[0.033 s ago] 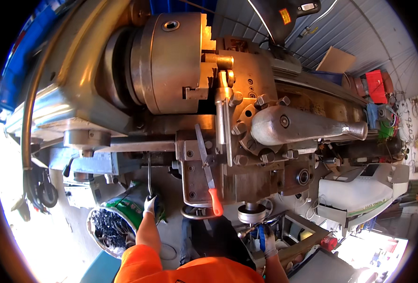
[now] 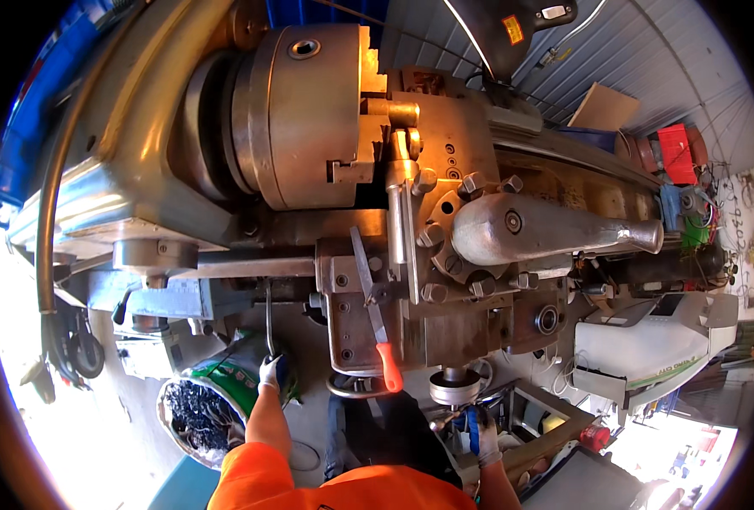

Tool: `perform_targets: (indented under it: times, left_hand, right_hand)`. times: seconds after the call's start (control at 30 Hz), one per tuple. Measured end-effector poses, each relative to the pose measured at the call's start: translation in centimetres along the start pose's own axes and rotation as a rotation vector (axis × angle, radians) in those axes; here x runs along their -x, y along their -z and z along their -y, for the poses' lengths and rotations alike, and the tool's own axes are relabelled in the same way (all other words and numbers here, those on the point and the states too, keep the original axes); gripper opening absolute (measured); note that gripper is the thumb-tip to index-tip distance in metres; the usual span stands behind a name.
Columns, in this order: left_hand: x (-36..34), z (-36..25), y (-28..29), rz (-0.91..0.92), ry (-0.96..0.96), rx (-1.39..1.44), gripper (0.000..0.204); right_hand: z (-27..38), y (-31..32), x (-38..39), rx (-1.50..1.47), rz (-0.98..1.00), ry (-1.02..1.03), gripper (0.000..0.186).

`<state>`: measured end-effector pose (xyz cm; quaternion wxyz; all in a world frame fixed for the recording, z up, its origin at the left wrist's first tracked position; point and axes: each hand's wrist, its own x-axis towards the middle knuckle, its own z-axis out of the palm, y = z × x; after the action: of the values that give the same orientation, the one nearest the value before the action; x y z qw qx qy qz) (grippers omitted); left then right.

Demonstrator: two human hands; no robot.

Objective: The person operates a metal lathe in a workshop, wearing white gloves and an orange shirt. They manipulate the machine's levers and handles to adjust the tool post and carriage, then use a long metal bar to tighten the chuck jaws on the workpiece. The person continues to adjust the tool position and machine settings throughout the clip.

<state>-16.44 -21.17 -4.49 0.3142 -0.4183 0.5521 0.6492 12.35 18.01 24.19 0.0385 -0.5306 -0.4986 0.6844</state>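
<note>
My left hand, in a white and blue glove, is closed round the lower end of a long metal lever beneath the lathe bed. Lower right, my right hand, gloved alike, is closed on a crank handle below the round handwheel; its fingertips are partly hidden. Above them, the lathe chuck grips a short round brass-coloured workpiece. The cutting tool in the tool post stands close to it. A file with an orange handle lies across the carriage.
A large clamping lever sticks out rightward from the tool post. A bag of dark metal shavings stands on the floor at left. To the right are a white machine cover and a metal-framed tray. Cables hang at far left.
</note>
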Motion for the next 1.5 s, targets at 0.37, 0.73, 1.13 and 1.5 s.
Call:
perform_targets:
  times: [0.37, 0.73, 1.13, 1.5]
  left_hand:
    - [9.2, -13.3, 0.2, 0.287, -0.806, -0.723, 0.015]
    - [9.8, -15.3, -1.4, 0.048, -0.466, -0.526, 0.009]
    - [14.2, -17.2, -5.2, -0.086, -0.158, -0.279, 0.010]
    - [11.8, -14.4, -2.8, 0.021, -0.152, -0.245, 0.012]
  right_hand:
    - [-2.7, 0.3, -2.3, 0.076, 0.020, -0.047, 0.037]
    - [-6.0, 1.2, -3.3, 0.376, -0.100, 0.156, 0.042]
    - [-3.9, 0.0, -2.9, -0.015, 0.010, 0.112, 0.036]
    - [-2.7, -0.3, -3.0, -0.018, 0.077, 0.085, 0.035]
